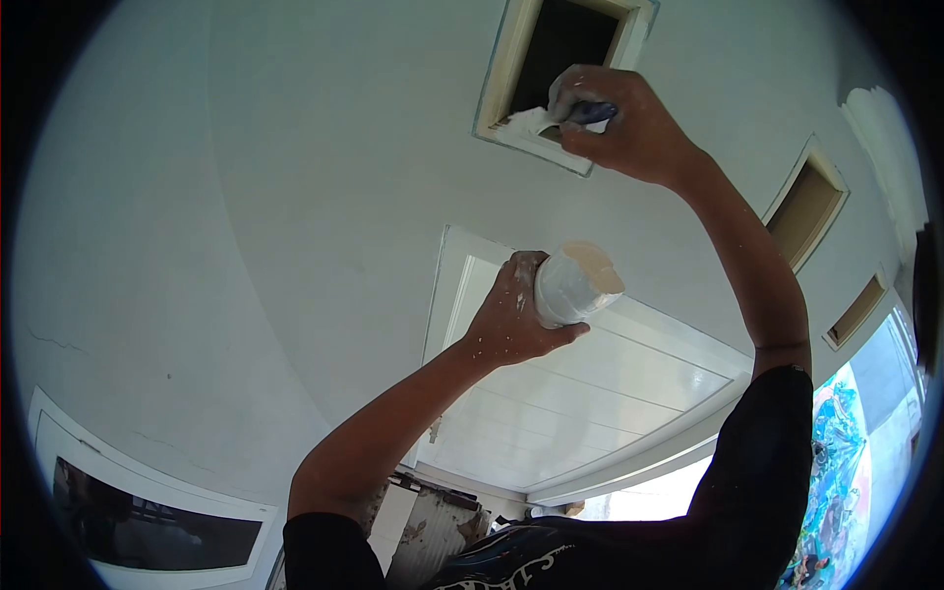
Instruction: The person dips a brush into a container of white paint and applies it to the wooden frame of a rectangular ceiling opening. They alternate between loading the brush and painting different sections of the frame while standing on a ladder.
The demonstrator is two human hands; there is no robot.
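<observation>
My left hand [508, 310] is wrapped around a paint-smeared white cup [562, 292], its mouth tilted toward the upper right with a pale surface showing inside. Higher up, my right hand [629, 123] grips a paintbrush [595, 113] by its blue handle. The brush's white-coated bristles overlap the lower edge of a small window frame [500, 69] around a dark opening. White smears and specks mark the fingers of both hands.
Below the cup is a white panelled door [551, 393]. Two more framed openings [808, 202] [855, 311] run down the right wall. A dark-paned window [157, 526] sits at lower left, and a colourful heap [836, 462] shows at lower right.
</observation>
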